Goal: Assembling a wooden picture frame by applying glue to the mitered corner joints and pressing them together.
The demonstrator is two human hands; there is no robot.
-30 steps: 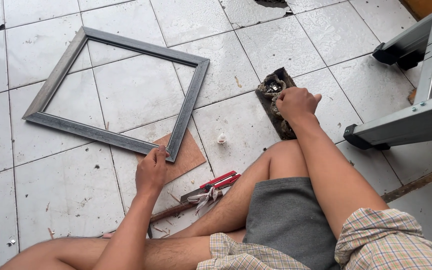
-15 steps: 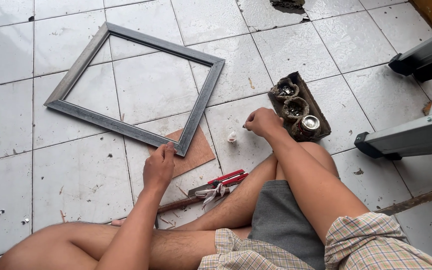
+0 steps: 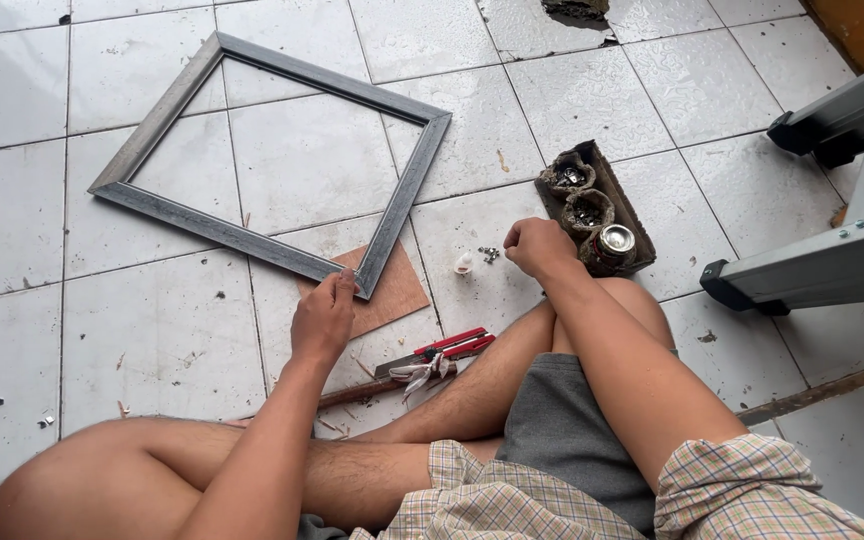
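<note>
Right hand (image 3: 540, 247) has pulled back from the tray (image 3: 597, 208) to the floor.
Its grip is curled shut over tiny screws (image 3: 490, 254) just to its left; left hand (image 3: 324, 318) pinches the grey frame (image 3: 270, 165) corner, well apart.

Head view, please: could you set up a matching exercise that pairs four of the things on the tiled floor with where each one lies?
Things:
1. grey frame
2. brown board
3. red-handled pliers
4. dark tray

Places:
A. beside the right hand, holding small round containers
B. flat under the near corner of the frame
C. near corner pinched by the left hand
D. on the floor by the person's shin, handles pointing right

Pairs: 1-C, 2-B, 3-D, 4-A
</note>
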